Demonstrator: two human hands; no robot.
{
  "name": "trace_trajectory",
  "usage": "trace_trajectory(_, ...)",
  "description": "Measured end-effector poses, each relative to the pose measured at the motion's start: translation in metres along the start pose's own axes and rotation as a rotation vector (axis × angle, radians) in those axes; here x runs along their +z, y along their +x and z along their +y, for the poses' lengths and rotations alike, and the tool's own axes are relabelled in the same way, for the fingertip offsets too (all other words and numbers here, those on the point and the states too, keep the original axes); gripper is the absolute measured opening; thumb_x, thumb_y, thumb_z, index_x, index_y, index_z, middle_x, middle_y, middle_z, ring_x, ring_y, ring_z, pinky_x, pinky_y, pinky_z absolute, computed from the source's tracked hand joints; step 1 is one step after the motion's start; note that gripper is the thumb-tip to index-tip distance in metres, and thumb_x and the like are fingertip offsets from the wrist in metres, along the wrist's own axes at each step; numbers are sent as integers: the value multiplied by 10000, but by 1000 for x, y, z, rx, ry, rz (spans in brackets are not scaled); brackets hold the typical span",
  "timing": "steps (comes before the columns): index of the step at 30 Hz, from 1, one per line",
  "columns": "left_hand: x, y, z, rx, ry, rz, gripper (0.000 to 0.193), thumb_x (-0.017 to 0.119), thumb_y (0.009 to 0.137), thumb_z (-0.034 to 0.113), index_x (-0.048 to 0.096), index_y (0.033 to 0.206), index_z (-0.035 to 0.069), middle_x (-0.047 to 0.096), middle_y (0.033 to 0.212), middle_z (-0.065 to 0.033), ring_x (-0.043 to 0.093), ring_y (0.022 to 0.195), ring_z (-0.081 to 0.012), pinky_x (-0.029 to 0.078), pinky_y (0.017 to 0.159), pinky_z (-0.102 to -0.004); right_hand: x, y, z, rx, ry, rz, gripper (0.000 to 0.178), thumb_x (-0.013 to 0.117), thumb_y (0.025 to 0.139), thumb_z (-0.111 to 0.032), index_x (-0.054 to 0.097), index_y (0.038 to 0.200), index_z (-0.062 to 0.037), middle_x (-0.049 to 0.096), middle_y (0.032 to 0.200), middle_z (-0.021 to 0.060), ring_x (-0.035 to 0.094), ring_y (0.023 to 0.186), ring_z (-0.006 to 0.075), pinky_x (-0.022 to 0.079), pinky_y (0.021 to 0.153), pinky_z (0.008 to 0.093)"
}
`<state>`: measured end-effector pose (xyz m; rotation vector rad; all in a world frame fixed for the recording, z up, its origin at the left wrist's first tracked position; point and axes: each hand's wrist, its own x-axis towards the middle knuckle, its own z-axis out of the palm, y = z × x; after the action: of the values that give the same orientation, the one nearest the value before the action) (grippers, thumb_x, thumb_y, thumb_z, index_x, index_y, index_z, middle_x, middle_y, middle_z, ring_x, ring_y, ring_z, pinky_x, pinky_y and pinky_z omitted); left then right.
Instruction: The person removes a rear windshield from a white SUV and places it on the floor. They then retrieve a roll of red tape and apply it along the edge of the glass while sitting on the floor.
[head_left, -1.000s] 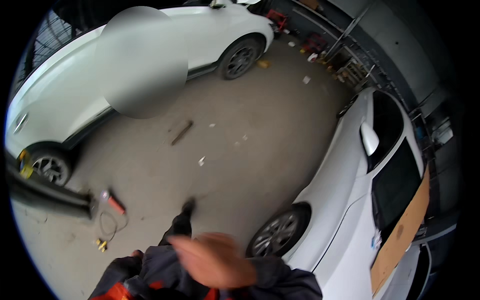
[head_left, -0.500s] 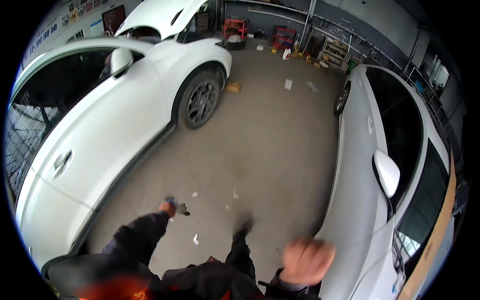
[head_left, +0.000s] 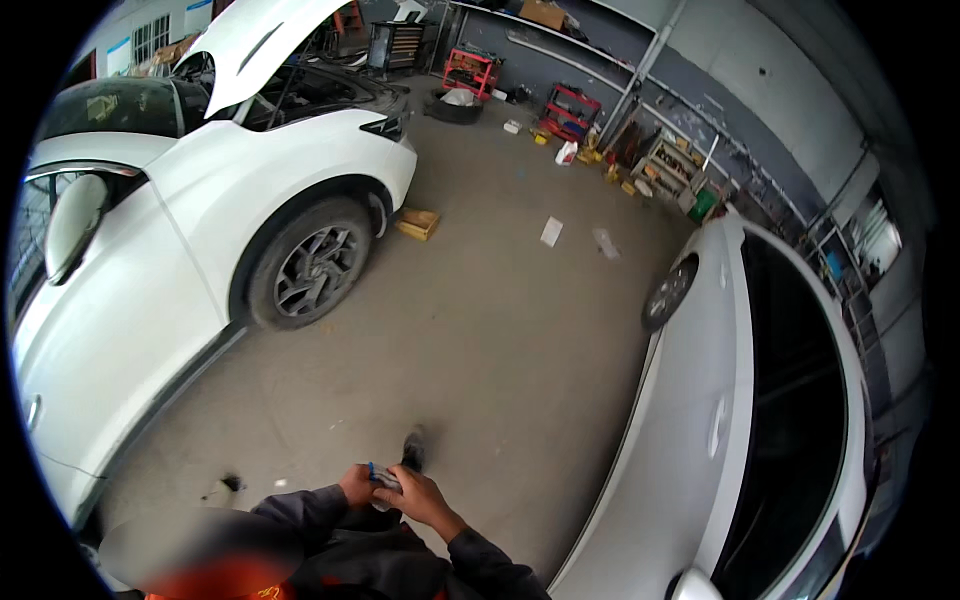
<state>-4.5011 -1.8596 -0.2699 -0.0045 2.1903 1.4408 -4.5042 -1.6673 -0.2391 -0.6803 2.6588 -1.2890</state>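
My left hand (head_left: 355, 486) is closed around a small grey bundle with a blue edge, which looks like a work glove (head_left: 384, 480). In front of my body, my right hand (head_left: 422, 498) meets the left, its fingers closed over the glove's other side. Part of the glove hides behind the fingers, so I cannot tell whether there is one or two. Below the hands, one dark shoe (head_left: 414, 447) shows on the floor.
A white car (head_left: 190, 260) with its hood raised stands on the left, another white car (head_left: 680, 450) on the right. A yellow box (head_left: 418, 224) lies by the left car's front wheel. Red racks (head_left: 470, 72), a tire (head_left: 453, 107) and shelves line the far wall.
My right hand has come in from the right to meet my left hand at the glove. The view has moved forward between the cars, and the left car's front wheel is nearer.
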Motion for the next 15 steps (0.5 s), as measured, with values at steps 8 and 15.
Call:
trace_trajectory(8,34,338,231,243,-105,98,216,605,763,71,607,979,53,663,807,-137,662,755,-260,525,689,-377,-255,162,187,179,-161,17,337,650,891,-283,568,1091,-25,633,988,228,613,956,403,488,805,466)
trace_trajectory(15,-43,581,381,548,563,46,258,560,821,122,562,1079,118,638,956,-158,630,819,-430,534,699,-477,-610,293,132,-717,17,1546,541,531,953,-393,457,1327,-10,539,1237,140,536,1113,299,434,963,429)
